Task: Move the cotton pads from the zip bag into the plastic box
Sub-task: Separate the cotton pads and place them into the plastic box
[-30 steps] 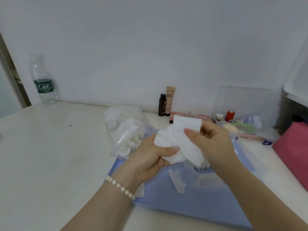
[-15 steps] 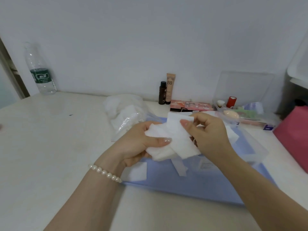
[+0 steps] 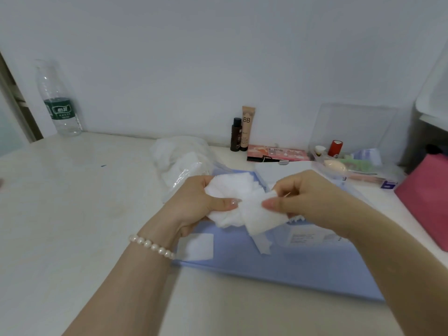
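My left hand (image 3: 194,204) and my right hand (image 3: 308,200) together hold a loose bunch of white cotton pads (image 3: 240,204) just above a flat blue plastic container (image 3: 278,270). The left thumb presses on top of the bunch. The right thumb and forefinger pinch its right edge. One square pad (image 3: 195,247) and a bent pad (image 3: 263,243) lie loose on the blue surface. A crumpled clear zip bag (image 3: 181,161) holding more white pads sits behind my left hand.
A clear box (image 3: 351,170) with its lid raised stands at the back right and holds small cosmetics. A dark bottle (image 3: 236,134), a BB tube (image 3: 247,127) and a pink palette (image 3: 276,154) line the wall. A water bottle (image 3: 60,105) stands far left, a pink object (image 3: 429,197) at right.
Both hands have come down and nearer with the bunch of pads. My right hand has shifted from the top of the bunch to pinching its right edge.
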{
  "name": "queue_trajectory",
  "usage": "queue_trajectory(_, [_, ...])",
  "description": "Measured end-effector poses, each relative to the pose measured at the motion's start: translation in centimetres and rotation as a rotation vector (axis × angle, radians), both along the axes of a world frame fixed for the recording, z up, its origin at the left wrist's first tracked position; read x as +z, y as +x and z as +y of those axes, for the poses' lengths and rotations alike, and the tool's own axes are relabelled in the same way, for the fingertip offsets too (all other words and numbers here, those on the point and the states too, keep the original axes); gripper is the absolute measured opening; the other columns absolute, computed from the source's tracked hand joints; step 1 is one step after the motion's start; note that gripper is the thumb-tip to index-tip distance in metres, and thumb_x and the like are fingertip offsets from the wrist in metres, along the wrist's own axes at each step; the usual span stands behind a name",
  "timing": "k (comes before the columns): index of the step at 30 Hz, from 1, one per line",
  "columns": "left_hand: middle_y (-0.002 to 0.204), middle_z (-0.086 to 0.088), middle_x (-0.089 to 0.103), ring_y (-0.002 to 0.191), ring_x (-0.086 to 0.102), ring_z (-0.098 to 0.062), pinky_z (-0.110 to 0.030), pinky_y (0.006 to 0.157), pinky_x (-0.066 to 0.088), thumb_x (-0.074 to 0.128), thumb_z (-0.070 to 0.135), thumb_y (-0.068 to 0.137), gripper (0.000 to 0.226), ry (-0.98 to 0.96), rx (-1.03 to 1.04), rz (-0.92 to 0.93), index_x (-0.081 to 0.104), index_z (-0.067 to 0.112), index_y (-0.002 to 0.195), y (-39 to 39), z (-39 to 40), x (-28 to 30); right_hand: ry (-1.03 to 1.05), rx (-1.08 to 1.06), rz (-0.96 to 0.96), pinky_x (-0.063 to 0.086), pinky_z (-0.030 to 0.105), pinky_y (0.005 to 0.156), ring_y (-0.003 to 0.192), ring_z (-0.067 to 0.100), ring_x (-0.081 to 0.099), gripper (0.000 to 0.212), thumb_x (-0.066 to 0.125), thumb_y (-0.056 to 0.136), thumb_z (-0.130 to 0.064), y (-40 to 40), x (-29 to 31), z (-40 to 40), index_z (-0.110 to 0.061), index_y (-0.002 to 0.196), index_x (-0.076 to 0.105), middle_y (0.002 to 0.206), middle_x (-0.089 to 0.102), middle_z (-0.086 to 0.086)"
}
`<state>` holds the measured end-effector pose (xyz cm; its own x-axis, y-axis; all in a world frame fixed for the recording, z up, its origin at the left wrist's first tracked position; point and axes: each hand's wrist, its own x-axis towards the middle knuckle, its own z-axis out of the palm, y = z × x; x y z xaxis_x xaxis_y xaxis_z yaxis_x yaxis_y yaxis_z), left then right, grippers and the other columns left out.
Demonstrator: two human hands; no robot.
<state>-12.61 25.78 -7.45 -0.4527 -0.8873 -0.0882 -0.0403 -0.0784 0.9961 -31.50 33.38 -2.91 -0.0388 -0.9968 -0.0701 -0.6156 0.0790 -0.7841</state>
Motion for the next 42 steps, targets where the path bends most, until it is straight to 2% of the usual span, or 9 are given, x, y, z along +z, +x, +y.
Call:
queue_trajectory(4, [0.089, -0.013, 0.073, 0.076, 0.070, -0.025, -0.037, 0.066, 0.058, 0.087, 0.016, 0.060, 0.043, -0.031, 0.002, -0.082, 0.068, 0.004, 0.096, 0.1, -0.1, -0.1, -0.011, -0.103, -0.038, 0.051, 0.021, 0.048, 0.044, 0.009, 0.060, 0.022, 0.074, 0.076, -0.009, 0.4, 0.2, -0.1, 0.008, 0.067, 0.062, 0.054, 0.061, 0.004])
queue_trajectory(9, [0.047, -0.002, 0.059, 0.035, 0.051, -0.012, -0.017, 0.032, 0.034, 0.067, 0.010, 0.084, 0.013, -0.195, 0.108, -0.261, 0.061, 0.006, 0.074, 0.8, -0.6, -0.2, -0.293, -0.314, -0.314, 0.056, 0.022, 0.051, 0.049, 0.011, 0.063, 0.014, 0.072, 0.070, 0.009, -1.2, 1.6, 0.0, -0.003, 0.066, 0.065, 0.066, 0.065, 0.007])
queue_trajectory(13, [0.073, -0.017, 0.062, 0.060, 0.062, -0.023, -0.034, 0.053, 0.057, 0.064, 0.007, 0.086, 0.012, -0.219, 0.065, -0.418, 0.061, -0.005, 0.085, 0.5, -0.8, -1.1, -0.332, -0.355, -0.413, 0.057, 0.024, 0.050, 0.051, 0.007, 0.065, 0.014, 0.069, 0.072, 0.012, -1.6, 1.9, -0.1, 0.000, 0.075, 0.063, 0.074, 0.062, 0.009])
queue_trajectory(17, [0.097, -0.023, 0.066, 0.092, 0.064, -0.034, -0.049, 0.081, 0.054, 0.065, 0.009, 0.083, 0.018, -0.288, 0.041, -0.528, 0.062, -0.003, 0.096, -0.5, -1.0, -2.0, -0.322, -0.327, -0.371, 0.058, 0.025, 0.055, 0.063, 0.016, 0.067, 0.015, 0.070, 0.074, 0.008, -1.3, 1.4, -0.2, -0.006, 0.075, 0.065, 0.075, 0.063, 0.007])
queue_trajectory(23, [0.082, -0.008, 0.058, 0.076, 0.053, -0.021, -0.032, 0.071, 0.042, 0.061, 0.023, 0.088, 0.024, -0.351, 0.008, -0.524, 0.063, -0.001, 0.091, -1.0, -0.2, -1.2, -0.366, -0.283, -0.361, 0.058, 0.024, 0.054, 0.063, 0.014, 0.065, 0.021, 0.068, 0.076, 0.008, -0.5, 0.7, -0.4, -0.011, 0.069, 0.064, 0.074, 0.062, 0.006])
queue_trajectory(27, [0.097, -0.018, 0.063, 0.091, 0.060, -0.034, -0.045, 0.086, 0.046, 0.064, 0.031, 0.084, 0.035, -0.446, -0.022, -0.637, 0.060, -0.001, 0.097, 0.3, 0.1, 0.3, -0.414, -0.279, -0.346, 0.055, 0.020, 0.052, 0.053, 0.007, 0.064, 0.024, 0.069, 0.075, 0.007, -0.4, 0.6, -0.5, -0.015, 0.066, 0.064, 0.073, 0.062, 0.005])
queue_trajectory(32, [0.088, -0.006, 0.069, 0.080, 0.061, -0.016, -0.033, 0.082, 0.050, 0.064, 0.013, 0.084, 0.013, -0.519, 0.023, -0.739, 0.070, 0.008, 0.095, 3.1, 1.2, 2.6, -0.358, -0.202, -0.351, 0.056, 0.020, 0.052, 0.049, 0.003, 0.061, 0.023, 0.067, 0.075, 0.011, 0.1, 0.6, -0.3, -0.012, 0.070, 0.066, 0.061, 0.062, 0.000])
queue_trajectory(35, [0.067, 0.000, 0.067, 0.064, 0.060, -0.012, -0.029, 0.071, 0.053, 0.066, 0.012, 0.084, 0.008, -0.492, 0.074, -0.653, 0.070, 0.009, 0.078, 3.9, 2.2, 2.7, -0.252, -0.119, -0.350, 0.054, 0.019, 0.049, 0.051, 0.006, 0.063, 0.017, 0.067, 0.076, 0.010, 0.7, 0.1, -0.1, -0.007, 0.075, 0.068, 0.063, 0.067, 0.004])
queue_trajectory(42, [0.097, -0.015, 0.071, 0.090, 0.069, -0.025, -0.037, 0.085, 0.055, 0.056, 0.033, 0.079, 0.046, 0.158, -0.020, 0.242, 0.064, -0.004, 0.105, 0.4, 3.2, 1.4, -0.130, 0.015, -0.465, 0.048, 0.016, 0.046, 0.048, 0.006, 0.059, 0.018, 0.065, 0.077, 0.008, 1.7, -0.9, 0.0, -0.009, 0.072, 0.067, 0.055, 0.066, 0.000])
